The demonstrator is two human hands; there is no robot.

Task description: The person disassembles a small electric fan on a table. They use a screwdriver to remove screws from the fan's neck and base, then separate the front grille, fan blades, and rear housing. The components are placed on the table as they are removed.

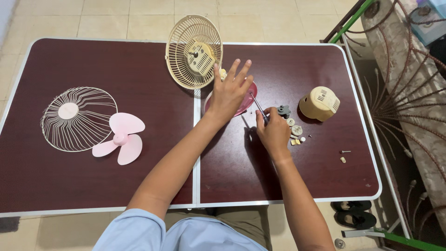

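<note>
Near edge of the dark red table [93, 186]: both forearms reach in from a person in a light blue shirt. Right hand [274, 132], mid-table right of the centre seam, clenched around a thin metal screwdriver [257, 106], shaft angling up-left toward the pink fan base [246, 104]. Left hand [228, 93] spread flat, fingers released, pressing on top of the pink fan base, just beside the centre seam. Small parts just right of the right hand: grey gear piece [284, 110], round cream gears [296, 130], tiny bits, a screw [344, 151] further toward the right edge. Cream motor cover [319, 103] right of these, well apart from the hands. Left half: pink fan blade [121, 138] touching the wire front grille [78, 118], lying flat. Far edge, by the seam: cream rear grille with motor [195, 51], tilted upright, just beyond the left fingertips. Black sandals [351, 213] on the floor off the near right corner.
</note>
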